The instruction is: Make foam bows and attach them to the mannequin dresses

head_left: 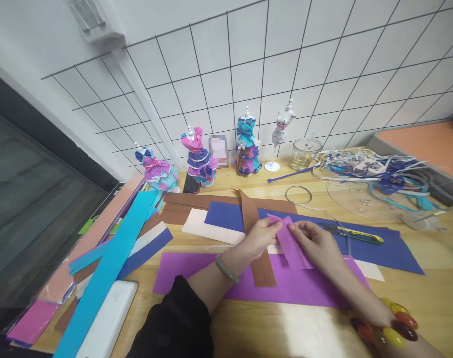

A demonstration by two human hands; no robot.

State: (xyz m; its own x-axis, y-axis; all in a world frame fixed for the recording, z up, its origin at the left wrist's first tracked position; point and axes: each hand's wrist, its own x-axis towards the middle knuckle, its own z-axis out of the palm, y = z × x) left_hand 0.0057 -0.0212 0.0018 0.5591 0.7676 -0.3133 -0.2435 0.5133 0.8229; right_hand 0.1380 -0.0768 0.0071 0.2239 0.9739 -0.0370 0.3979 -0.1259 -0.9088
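Note:
My left hand (262,236) pinches the upper left edge of a narrow purple crepe paper strip (289,243). The fingers of my right hand (314,241) are closed on the same strip at its upper right, so it hangs between both hands. Below them lies a wide purple paper sheet (196,271), with a brown paper strip (264,273) crossing it beside my left wrist. Behind my hands a dark blue paper sheet (390,248) is spread out. Yellow-handled scissors or snips (362,234) rest on it, right of my right hand.
Small dressed mannequins (249,144) and a bare one (282,129) stand along the tiled wall. A glass cup (305,154) and tangled ribbons (368,166) are at the back right. Turquoise paper (111,263) and a white case (107,318) lie at the left.

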